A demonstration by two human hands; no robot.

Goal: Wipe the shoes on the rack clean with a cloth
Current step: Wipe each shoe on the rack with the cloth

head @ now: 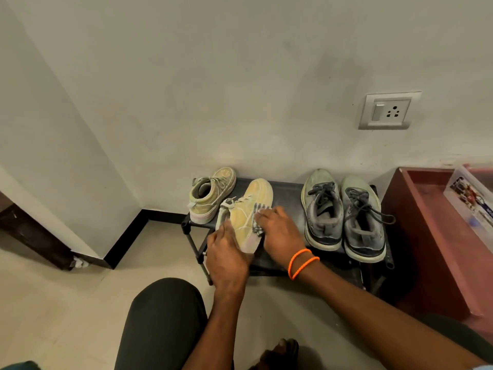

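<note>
A low black shoe rack (289,194) stands against the wall. My left hand (226,256) grips the heel end of a yellow sneaker (252,209), tilted on its side above the rack. My right hand (280,232) holds a grey-and-white striped cloth (258,218) against that sneaker's side; most of the cloth is hidden under my fingers. The matching yellow sneaker (210,194) stands upright at the rack's left end. A pair of grey running shoes (344,212) with dark laces sits on the right half.
A dark red cabinet (426,222) with a clear plastic box (472,198) on it stands right of the rack. A wall socket (388,110) is above. Dark wooden furniture (34,233) is at the left. My knee (162,316) is in front, on beige floor.
</note>
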